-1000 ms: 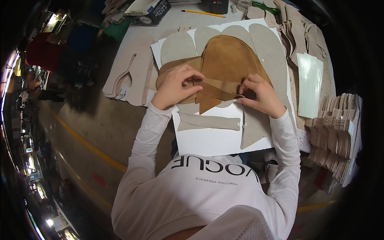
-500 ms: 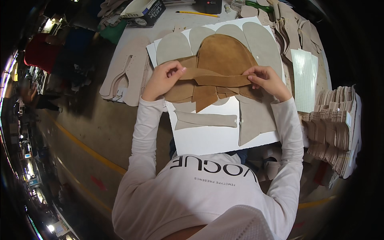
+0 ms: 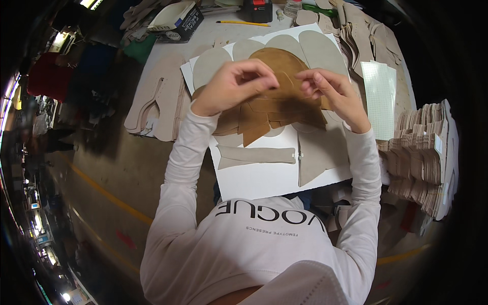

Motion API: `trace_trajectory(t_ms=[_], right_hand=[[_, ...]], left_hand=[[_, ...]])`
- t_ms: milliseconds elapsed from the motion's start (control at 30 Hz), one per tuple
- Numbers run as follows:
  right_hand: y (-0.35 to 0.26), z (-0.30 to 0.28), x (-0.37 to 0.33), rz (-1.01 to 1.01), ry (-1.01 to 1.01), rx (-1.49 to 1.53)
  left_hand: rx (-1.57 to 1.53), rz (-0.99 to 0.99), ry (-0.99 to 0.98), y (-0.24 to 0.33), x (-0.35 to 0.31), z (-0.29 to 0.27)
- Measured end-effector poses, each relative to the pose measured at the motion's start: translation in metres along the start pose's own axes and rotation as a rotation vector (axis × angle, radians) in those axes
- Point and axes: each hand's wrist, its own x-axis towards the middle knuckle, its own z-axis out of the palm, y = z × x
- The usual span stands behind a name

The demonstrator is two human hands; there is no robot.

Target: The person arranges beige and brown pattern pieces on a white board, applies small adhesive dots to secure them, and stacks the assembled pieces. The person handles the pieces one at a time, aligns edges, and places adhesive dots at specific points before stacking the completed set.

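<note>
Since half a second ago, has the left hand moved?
Yes: against the white board, the left hand has shifted rightward and higher in the picture.

You wear a white top [image 3: 244, 259] with long sleeves: the left sleeve [image 3: 178, 170] and right sleeve [image 3: 365, 175] both run down to the wrist, creasing softly along their length. Your left hand [image 3: 236, 87] and right hand [image 3: 335, 96] are bare. Across your chest goes large black lettering [image 3: 268, 211], upside down from this view, with a line of much smaller grey lettering [image 3: 271, 232] beside it. Nearest the camera, you have a pale cloth [image 3: 305, 287] marked by small dots in rows.
</note>
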Motion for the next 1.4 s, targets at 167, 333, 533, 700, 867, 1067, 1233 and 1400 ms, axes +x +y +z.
trace_trajectory(t_ms=[167, 333, 533, 700, 867, 1067, 1233, 1400], right_hand=[[0.007, 0.02, -0.002, 0.005, 0.056, 0.038], [0.033, -0.004, -0.016, 0.09, 0.19, 0.037], [0.066, -0.012, -0.033, 0.116, 0.281, -0.334], [0.07, -0.008, -0.036, 0.072, 0.317, -0.449], [0.062, -0.008, -0.033, -0.086, 0.343, -0.69], [0.058, -0.02, -0.035, 0.076, 0.351, -0.456], [0.035, -0.069, -0.04, 0.024, 0.409, -0.031], [0.038, -0.107, -0.019, 0.322, 0.064, -0.172]], left_hand=[[-0.014, -0.248, -0.047, -0.019, 0.014, 0.026], [0.126, -0.279, 0.086, -0.034, -0.001, 0.02], [0.634, -0.288, 0.213, -0.047, -0.02, 0.025], [0.831, -0.155, 0.241, -0.053, -0.025, 0.033], [0.941, 0.05, 0.258, -0.062, -0.027, 0.033], [0.868, -0.041, 0.114, -0.054, -0.023, 0.031], [0.13, -0.083, -0.053, -0.048, -0.01, 0.088], [-0.304, -0.469, -0.436, -0.049, 0.006, 0.162]])
